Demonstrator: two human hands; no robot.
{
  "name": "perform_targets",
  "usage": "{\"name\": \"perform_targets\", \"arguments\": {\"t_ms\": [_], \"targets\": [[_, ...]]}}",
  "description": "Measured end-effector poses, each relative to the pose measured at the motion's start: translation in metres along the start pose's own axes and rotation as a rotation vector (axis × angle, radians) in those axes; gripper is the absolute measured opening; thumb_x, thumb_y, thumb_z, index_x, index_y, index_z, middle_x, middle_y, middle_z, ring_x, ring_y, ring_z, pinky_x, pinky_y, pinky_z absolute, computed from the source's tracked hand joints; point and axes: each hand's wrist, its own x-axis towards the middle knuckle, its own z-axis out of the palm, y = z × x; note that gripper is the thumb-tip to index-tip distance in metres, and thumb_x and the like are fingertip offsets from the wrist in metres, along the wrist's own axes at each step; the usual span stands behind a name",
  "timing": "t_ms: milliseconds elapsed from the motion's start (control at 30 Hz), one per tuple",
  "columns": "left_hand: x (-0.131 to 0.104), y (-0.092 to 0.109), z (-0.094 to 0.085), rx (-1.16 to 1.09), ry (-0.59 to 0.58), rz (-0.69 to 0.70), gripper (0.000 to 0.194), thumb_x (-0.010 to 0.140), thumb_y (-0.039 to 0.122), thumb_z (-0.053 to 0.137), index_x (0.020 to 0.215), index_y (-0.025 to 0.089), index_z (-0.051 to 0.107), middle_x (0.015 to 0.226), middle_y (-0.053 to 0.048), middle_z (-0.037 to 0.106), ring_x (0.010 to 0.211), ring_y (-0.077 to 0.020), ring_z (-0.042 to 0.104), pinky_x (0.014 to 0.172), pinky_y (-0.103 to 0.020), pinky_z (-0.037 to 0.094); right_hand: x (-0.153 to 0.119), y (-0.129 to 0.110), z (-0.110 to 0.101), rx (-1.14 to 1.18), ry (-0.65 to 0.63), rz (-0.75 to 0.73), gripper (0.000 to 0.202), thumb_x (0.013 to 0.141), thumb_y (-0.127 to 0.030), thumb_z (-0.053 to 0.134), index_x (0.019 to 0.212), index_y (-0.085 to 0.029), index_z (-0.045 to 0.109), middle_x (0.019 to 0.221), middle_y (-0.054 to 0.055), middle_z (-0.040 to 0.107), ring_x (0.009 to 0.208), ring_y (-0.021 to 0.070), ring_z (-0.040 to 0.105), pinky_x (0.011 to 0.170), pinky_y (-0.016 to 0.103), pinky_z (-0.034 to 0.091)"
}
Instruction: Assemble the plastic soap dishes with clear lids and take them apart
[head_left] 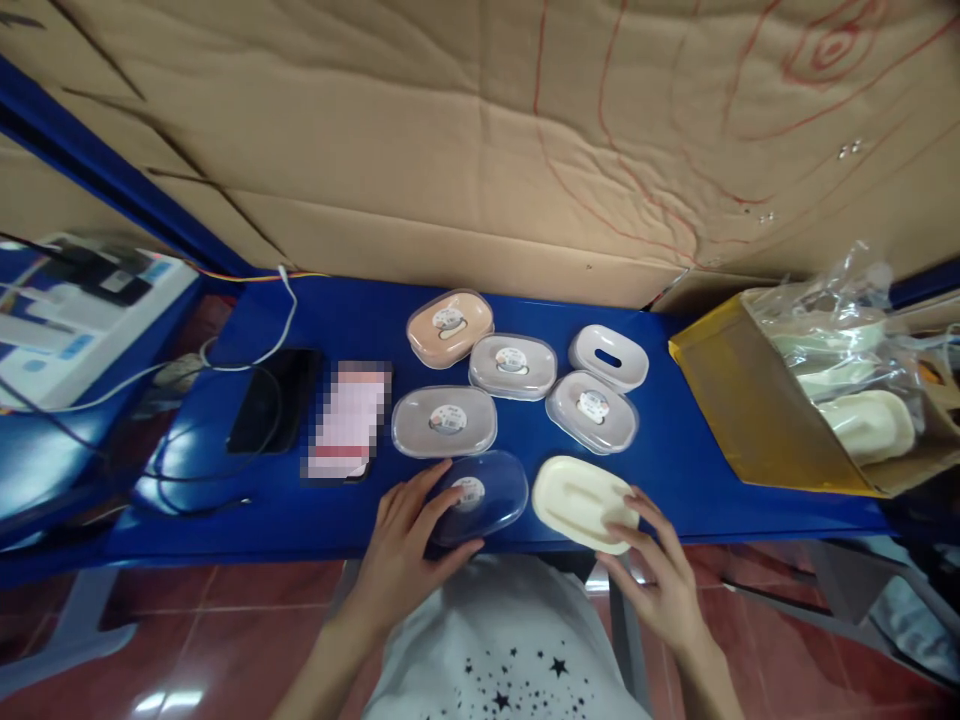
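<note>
My left hand point(420, 535) rests with spread fingers on the left part of a clear lid point(491, 495) bearing a round label, at the table's front edge. To its right, my right hand point(652, 560) grips the right end of a cream oval dish point(581, 495), thumb at the near edge and fingers over the top. Behind them lie lidded oval dishes: a peach one point(439, 340), a grey one point(514, 355), another grey one point(431, 440) at left and a pale one point(607, 425) at right. A pale slotted piece point(630, 365) has no lid.
On the blue table point(675, 510) a black phone point(262, 425) and a phone with a pixelated screen point(349, 420) lie at left, near cables and a power strip point(97, 345). An open cardboard box point(772, 400) with bagged cream pieces stands right. Cardboard point(375, 130) rises behind.
</note>
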Motion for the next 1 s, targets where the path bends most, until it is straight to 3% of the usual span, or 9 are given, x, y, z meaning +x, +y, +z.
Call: {"name": "perform_targets", "arguments": {"t_ms": [167,267,400,500,600,700,833,1000], "targets": [[-0.009,0.001,-0.001,0.127,0.040,-0.002,0.042,0.103,0.023,0.071,0.143,0.024,0.057,0.169,-0.022,0.047,0.155,-0.0415,0.050,0.122,-0.064,0.041,0.027,0.005,0.008,-0.098,-0.098,-0.145,0.039,0.101,-0.030,0.075,0.138,-0.038,0.067,0.154,0.011,0.064,0.151,0.0441,0.055,0.113,0.074,0.054],[-0.018,0.003,-0.001,0.149,0.050,-0.031,0.042,0.104,0.016,0.066,0.144,0.025,0.057,0.173,-0.021,0.040,0.160,-0.0413,0.044,0.124,-0.065,0.039,0.062,0.022,-0.013,-0.148,-0.052,-0.181,0.045,0.101,-0.037,0.074,0.145,-0.039,0.065,0.159,0.010,0.061,0.155,0.0440,0.050,0.118,0.075,0.048],[-0.022,0.011,0.002,0.149,0.116,-0.026,0.041,0.102,0.011,0.067,0.139,0.026,0.060,0.163,-0.018,0.051,0.156,-0.0389,0.048,0.124,-0.064,0.040,0.141,0.064,-0.046,-0.155,0.059,-0.134,0.035,0.108,-0.037,0.061,0.142,-0.036,0.069,0.162,0.008,0.060,0.155,0.0368,0.052,0.128,0.067,0.042],[-0.013,0.026,0.003,0.123,0.177,0.056,0.037,0.100,0.007,0.068,0.131,0.025,0.065,0.148,-0.015,0.063,0.141,-0.0327,0.062,0.118,-0.057,0.046,0.201,0.097,-0.051,-0.117,-0.101,-0.122,0.037,0.110,-0.048,0.055,0.138,-0.032,0.073,0.165,0.010,0.057,0.151,0.0351,0.057,0.128,0.062,0.042],[0.003,0.045,0.003,0.067,0.182,0.168,0.030,0.101,0.007,0.066,0.127,0.023,0.068,0.136,-0.013,0.072,0.126,-0.0272,0.069,0.115,-0.051,0.047,0.235,0.121,-0.041,-0.121,-0.302,-0.069,0.046,0.105,-0.059,0.059,0.139,-0.032,0.074,0.170,0.010,0.052,0.158,0.0378,0.048,0.130,0.065,0.037],[0.021,0.060,0.003,0.017,0.157,0.241,0.024,0.104,0.009,0.065,0.124,0.021,0.070,0.133,-0.012,0.075,0.122,-0.0261,0.070,0.116,-0.050,0.043,0.240,0.134,-0.033,-0.142,-0.362,-0.024,0.056,0.098,-0.064,0.069,0.143,-0.030,0.071,0.168,0.014,0.053,0.159,0.0408,0.046,0.129,0.068,0.038],[0.041,0.068,0.003,-0.045,0.165,0.293,0.021,0.104,0.009,0.064,0.120,0.020,0.071,0.127,-0.011,0.077,0.116,-0.0235,0.072,0.117,-0.049,0.042,0.216,0.141,-0.037,-0.125,-0.323,-0.025,0.059,0.094,-0.061,0.074,0.143,-0.028,0.069,0.163,0.015,0.057,0.155,0.0394,0.051,0.127,0.062,0.045],[0.061,0.066,0.005,-0.071,0.169,0.327,0.024,0.100,0.006,0.066,0.119,0.021,0.069,0.125,-0.010,0.077,0.111,-0.0220,0.074,0.115,-0.048,0.045,0.160,0.123,-0.061,-0.174,-0.018,0.032,0.043,0.099,-0.057,0.072,0.129,-0.026,0.074,0.157,0.014,0.060,0.147,0.0363,0.060,0.126,0.057,0.048]]}}
